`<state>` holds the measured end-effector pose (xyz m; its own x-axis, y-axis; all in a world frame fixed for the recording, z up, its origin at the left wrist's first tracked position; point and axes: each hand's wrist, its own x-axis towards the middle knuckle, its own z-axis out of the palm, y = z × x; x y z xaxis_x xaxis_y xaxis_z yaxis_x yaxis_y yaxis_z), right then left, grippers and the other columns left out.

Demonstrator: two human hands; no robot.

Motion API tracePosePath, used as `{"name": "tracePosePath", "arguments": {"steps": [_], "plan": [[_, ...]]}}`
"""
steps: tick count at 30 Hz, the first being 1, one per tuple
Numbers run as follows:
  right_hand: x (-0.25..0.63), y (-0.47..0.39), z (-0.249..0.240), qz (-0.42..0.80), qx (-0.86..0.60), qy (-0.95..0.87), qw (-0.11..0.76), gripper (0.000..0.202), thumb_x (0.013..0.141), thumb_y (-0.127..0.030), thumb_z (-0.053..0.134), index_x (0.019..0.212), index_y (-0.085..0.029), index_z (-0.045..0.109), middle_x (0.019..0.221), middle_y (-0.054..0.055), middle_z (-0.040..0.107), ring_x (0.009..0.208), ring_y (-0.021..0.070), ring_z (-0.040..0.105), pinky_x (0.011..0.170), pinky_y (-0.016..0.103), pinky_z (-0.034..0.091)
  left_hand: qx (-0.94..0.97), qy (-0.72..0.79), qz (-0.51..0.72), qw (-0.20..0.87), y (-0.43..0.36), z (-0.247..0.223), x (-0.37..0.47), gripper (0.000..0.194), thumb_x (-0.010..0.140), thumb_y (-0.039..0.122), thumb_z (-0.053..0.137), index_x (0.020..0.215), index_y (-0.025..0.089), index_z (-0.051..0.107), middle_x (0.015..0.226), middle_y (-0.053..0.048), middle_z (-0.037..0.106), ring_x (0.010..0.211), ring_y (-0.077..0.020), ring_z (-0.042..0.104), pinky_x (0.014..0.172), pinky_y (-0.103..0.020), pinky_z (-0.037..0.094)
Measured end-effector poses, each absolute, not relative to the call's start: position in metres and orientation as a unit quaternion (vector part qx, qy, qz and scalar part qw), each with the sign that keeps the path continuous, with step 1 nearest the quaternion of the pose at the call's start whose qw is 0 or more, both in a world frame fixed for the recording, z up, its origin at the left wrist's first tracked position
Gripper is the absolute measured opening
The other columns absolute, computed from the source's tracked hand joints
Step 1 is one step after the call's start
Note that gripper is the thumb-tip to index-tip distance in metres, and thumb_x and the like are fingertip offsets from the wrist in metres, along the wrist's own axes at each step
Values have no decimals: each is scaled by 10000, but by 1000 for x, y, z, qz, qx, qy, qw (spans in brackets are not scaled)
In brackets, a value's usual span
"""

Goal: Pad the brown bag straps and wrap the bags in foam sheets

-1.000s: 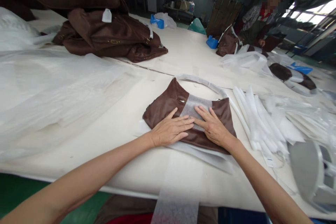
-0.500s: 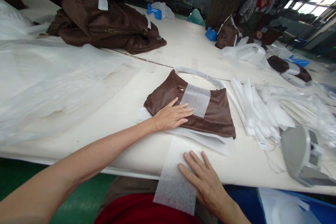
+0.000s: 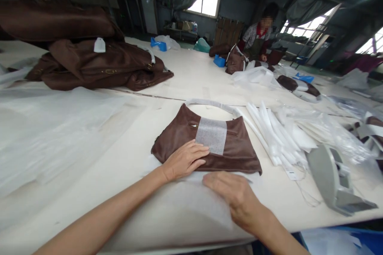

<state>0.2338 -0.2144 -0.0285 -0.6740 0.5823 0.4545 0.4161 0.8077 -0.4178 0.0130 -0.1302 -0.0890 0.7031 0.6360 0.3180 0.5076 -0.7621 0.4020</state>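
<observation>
The left hand lies flat, fingers slightly apart, on the brown leather handbag; nearer, the right hand's blurred fingers curl together over translucent white sheet material, grip unclear.

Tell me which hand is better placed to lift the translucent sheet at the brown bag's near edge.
Likely the right hand, down at the translucent sheet just in front of the brown bag; the left hand lies flat on the bag, seemingly better suited to steadying it.
</observation>
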Motion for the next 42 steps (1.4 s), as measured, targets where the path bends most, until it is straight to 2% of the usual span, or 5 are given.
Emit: {"name": "tracePosePath", "arguments": {"steps": [11,20,28,36,42], "plan": [[223,-110,-81,358,-570,-636,378,439,835,-492,605,576,-186,426,592,-40,390,578,110,394,553,226,329,872,303,286,257,-127,-79,0,440,1023,347,253,1172,206,642,1213,-46,675,1159,-207,592,1114,-353,392],[214,-109,-97,336,-643,-571,384,484,822,-533,533,545,-205,310,574,-44,246,548,97,287,509,236,218,764,512,262,291,-116,-85,20,429,942,486,439,647,195,548,650,22,614,646,-161,600,590,-233,432],[211,-102,-105,328,-655,-563,383,467,828,-514,520,534,-192,354,565,-41,258,539,95,303,506,240,203,806,427,409,26,-119,-75,27,201,937,300,501,1069,192,608,1018,-86,666,967,-234,622,865,-366,496],[209,-99,-106,331,-671,-540,385,402,792,-434,503,508,-193,352,572,-37,227,546,93,268,501,236,197,922,325,187,-101,-107,-98,44,680,976,526,393,1519,139,260,1531,-112,392,1440,-295,289,1143,-486,315],[211,-99,-103,375,-653,-497,432,419,743,-429,572,489,-202,328,537,-49,220,523,87,261,479,238,183,890,390,167,-168,-109,-111,48,663,983,521,354,1535,183,212,1578,-112,294,1462,-310,230,1176,-603,150]]}}
